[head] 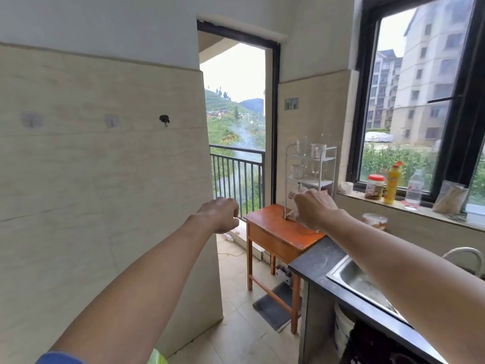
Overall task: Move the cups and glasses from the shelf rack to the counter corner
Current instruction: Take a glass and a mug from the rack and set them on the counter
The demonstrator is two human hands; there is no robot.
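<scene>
Both my arms reach out empty: my left hand (219, 215) is curled in a loose fist over open floor by the balcony doorway, my right hand (313, 210) half-closed, fingers bent, in front of the white shelf rack (311, 174). The rack stands on the orange table (278, 232), whose edge abuts the dark counter (316, 261). A white mug (318, 150) and wine glass (314, 172) sit on its shelves.
</scene>
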